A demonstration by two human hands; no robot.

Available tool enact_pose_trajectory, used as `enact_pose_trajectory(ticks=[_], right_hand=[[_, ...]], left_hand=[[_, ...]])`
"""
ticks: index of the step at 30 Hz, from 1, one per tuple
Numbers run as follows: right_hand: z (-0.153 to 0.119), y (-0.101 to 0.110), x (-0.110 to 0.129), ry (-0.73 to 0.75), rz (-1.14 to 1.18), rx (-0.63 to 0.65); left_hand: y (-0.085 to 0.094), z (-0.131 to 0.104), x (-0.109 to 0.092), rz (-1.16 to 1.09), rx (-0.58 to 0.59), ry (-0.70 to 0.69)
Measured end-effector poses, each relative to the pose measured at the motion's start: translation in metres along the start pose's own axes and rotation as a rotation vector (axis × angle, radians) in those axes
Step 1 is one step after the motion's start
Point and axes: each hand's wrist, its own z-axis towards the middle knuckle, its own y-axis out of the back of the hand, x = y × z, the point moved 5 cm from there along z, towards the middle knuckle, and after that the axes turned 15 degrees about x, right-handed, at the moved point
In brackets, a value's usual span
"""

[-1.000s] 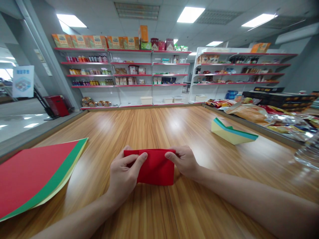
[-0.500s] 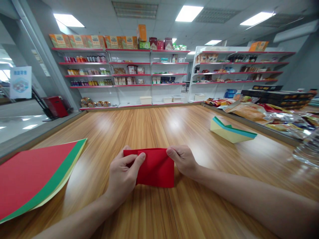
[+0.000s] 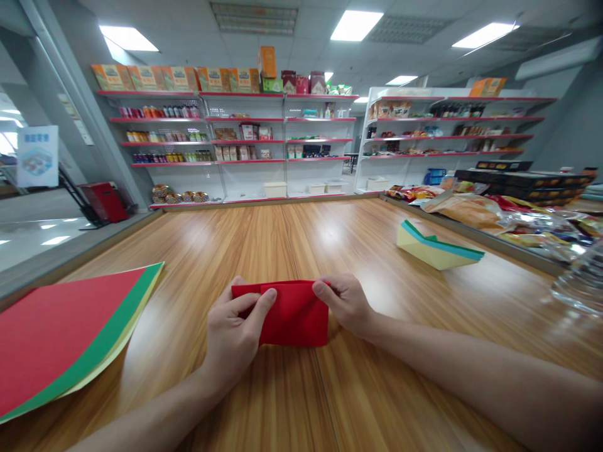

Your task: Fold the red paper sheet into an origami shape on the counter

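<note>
A folded sheet of red paper (image 3: 296,317) is held up over the wooden table (image 3: 264,402), its broad side facing me. My left hand (image 3: 238,323) pinches its left end, with the thumb pressed on the front layer and the fingers behind. At the upper right corner, my right hand (image 3: 346,304) grips the top edge between thumb and fingers. Two layers part slightly along that top edge. Most of the fingers of both hands are hidden behind the paper or curled under.
Sheets of coloured paper (image 3: 70,333), red on top, lie at the left. A folded paper boat (image 3: 438,248) in yellow, blue and green sits at the right. Beyond it are snack packets (image 3: 475,213) and a clear plastic item (image 3: 581,282). Stocked shelves (image 3: 245,141) stand behind.
The lower edge of the red paper has risen a little, so its face looks shorter. Both hands keep their hold in nearly the same place.
</note>
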Motion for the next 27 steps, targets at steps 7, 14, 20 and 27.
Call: enact_pose_trajectory(ticks=[7,14,20,27], right_hand=[[-0.0016,-0.0031,-0.0017,-0.073,0.071,0.047],[0.0004,-0.0022,0.0012,-0.104,0.053,0.016],[0.0002,-0.0037,0.0014,-0.119,0.081,0.012],[0.0008,-0.0034,0.0011,-0.119,0.078,-0.002]], left_hand=[[-0.0010,0.0016,0.0037,0.001,0.023,0.017],[-0.0016,0.0030,0.0053,-0.039,0.049,0.039],[-0.0020,0.0025,0.0060,-0.079,0.059,0.064],[-0.0029,0.0025,0.0071,-0.079,0.056,0.085]])
